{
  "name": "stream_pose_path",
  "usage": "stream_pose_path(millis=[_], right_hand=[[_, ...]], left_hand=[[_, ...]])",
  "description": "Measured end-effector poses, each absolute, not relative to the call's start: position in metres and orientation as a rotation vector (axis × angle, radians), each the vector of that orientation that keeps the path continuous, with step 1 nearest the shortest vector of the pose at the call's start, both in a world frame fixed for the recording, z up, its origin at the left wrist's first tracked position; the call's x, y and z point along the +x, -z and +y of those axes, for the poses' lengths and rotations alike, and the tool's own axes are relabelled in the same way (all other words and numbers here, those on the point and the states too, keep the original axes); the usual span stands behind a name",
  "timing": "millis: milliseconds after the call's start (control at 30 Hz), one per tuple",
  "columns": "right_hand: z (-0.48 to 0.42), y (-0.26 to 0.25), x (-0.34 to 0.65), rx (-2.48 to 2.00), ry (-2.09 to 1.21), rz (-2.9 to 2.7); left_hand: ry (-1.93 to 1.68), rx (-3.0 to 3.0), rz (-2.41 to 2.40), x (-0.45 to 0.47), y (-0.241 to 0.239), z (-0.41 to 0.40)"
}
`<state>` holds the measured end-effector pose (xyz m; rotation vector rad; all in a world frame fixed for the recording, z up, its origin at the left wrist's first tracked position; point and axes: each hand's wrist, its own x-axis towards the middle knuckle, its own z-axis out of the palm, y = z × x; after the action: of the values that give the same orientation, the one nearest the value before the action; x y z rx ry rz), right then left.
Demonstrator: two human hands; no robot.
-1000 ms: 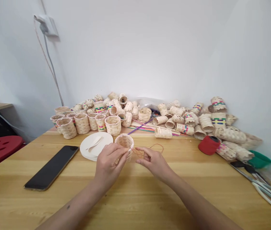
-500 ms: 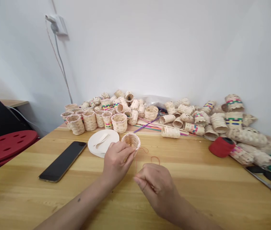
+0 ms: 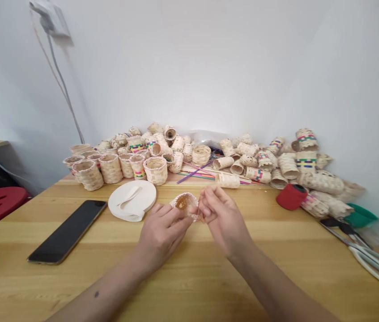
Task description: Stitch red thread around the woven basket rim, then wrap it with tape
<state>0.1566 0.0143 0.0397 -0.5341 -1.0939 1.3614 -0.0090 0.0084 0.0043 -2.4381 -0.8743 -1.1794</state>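
A small woven basket with a white and reddish wrapped rim is tipped so that its mouth shows. My left hand is closed on its near side, covering much of the wall. My right hand is at the right edge of the rim, thumb and fingers pinched together. A thin reddish thread shows between the fingertips and the rim. Whether a needle is in the pinch cannot be made out. Left of the basket lies a roll of white tape with its loose end on top.
A phone lies at left. Finished-looking baskets stand behind, beside a heap of woven tubes along the wall. Coloured strips, a red thread spool, a green spool and scissors lie farther right.
My right hand has risen from the table's near side to the basket rim, turning palm inward. The thread's long loop has drawn in. The basket has tilted, and the view has shifted right.
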Motion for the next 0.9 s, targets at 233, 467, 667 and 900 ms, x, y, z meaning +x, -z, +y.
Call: stream_pose_path(millis=[233, 467, 667, 900], right_hand=[[0.029, -0.058, 0.135, -0.63, -1.556, -0.82], [0.046, -0.108, 0.145, -0.504, -1.345, -0.99], [0.024, -0.128, 0.159, -0.475, -1.176, -1.197], [-0.013, -0.121, 0.176, -0.693, -0.642, -1.521]], left_hand=[[1.047, -2.573, -0.828, -0.004, -0.001, 0.008], [0.897, -2.722, -0.727, 0.001, 0.01, 0.01], [1.048, -2.625, -0.904, -0.007, 0.0, 0.01], [1.112, -2.635, -1.051, -0.01, -0.005, 0.012]])
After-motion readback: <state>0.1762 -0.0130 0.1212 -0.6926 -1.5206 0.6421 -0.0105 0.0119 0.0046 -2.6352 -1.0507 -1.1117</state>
